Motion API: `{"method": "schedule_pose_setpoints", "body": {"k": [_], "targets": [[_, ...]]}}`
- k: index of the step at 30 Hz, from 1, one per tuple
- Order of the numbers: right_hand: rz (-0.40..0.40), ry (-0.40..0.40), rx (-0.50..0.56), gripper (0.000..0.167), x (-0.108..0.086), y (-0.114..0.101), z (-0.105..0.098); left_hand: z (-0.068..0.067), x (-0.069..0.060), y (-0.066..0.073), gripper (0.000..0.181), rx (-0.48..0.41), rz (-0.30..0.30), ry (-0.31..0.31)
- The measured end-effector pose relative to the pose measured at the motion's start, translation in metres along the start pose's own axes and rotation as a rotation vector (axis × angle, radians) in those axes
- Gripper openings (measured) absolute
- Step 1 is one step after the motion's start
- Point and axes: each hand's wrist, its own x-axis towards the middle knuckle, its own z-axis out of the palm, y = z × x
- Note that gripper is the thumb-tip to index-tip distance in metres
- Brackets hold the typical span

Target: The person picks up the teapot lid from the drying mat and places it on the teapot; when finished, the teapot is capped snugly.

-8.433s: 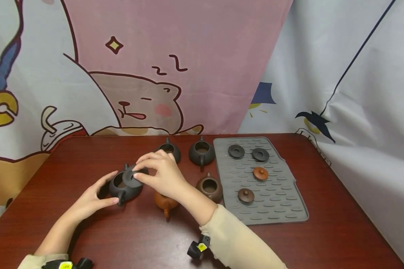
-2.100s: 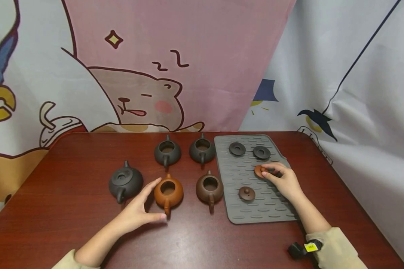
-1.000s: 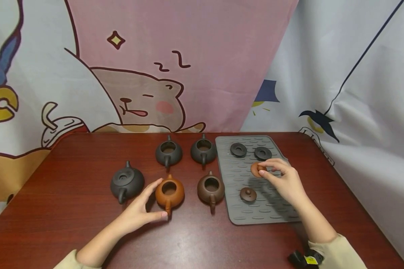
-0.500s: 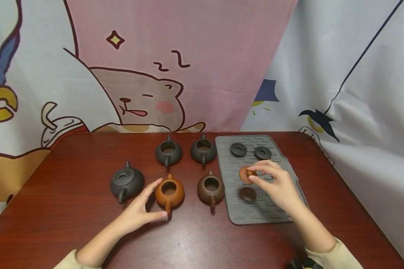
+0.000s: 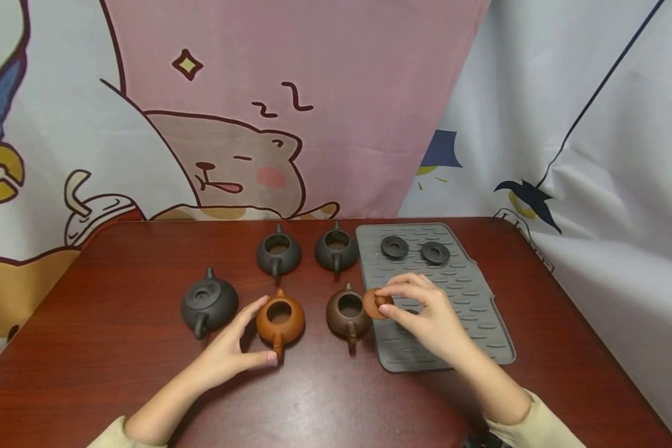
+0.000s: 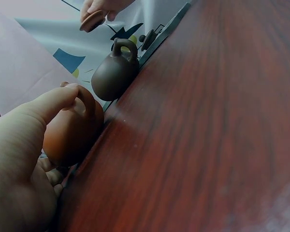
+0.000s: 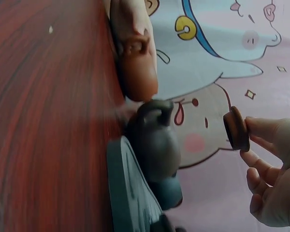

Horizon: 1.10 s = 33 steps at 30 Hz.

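My right hand (image 5: 428,320) pinches the knob of an orange-brown clay lid (image 5: 372,305), held in the air beside the right rim of the brown teapot (image 5: 341,316). In the right wrist view, that lid (image 7: 236,129) stands edge-on between thumb and fingers. My left hand (image 5: 224,358) holds the lidless orange teapot (image 5: 292,320) from the left. Its thumb (image 6: 58,102) touches the teapot's handle in the left wrist view, while the other fingers reach round the body and are partly hidden. The brown teapot is lidless too.
A dark teapot (image 5: 215,305) with its lid on stands at the left. Two lidless dark teapots (image 5: 264,254) (image 5: 323,252) stand behind. The grey ridged mat (image 5: 459,339) bears two dark lids (image 5: 389,244) (image 5: 432,250) and a brown lid (image 6: 148,41), mostly hidden behind my right hand in the head view.
Since the oldest frame, the left dark teapot has received its lid and my left hand has moved to the orange teapot. My right hand has lifted the orange-brown lid off the mat and carried it left.
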Motion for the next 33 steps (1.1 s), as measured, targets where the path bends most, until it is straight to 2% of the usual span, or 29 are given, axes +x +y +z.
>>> {"method": "schedule_pose_setpoints", "body": {"k": [5,16,26,33], "targets": [[-0.039,-0.029,0.027,0.025,0.004,-0.008,0.011,-0.001,0.001,0.0,0.092,0.001,-0.01,-0.003],[-0.054,-0.094,0.076,0.02,0.015,-0.023,0.038,-0.001,0.002,0.001,0.096,0.012,-0.028,-0.003],[-0.098,-0.15,0.11,0.019,0.025,-0.031,0.063,0.0,0.002,0.002,0.096,0.032,-0.02,-0.002],[-0.08,-0.188,0.101,0.019,0.032,-0.033,0.08,0.0,0.001,0.002,0.095,0.009,-0.003,-0.008]]}}
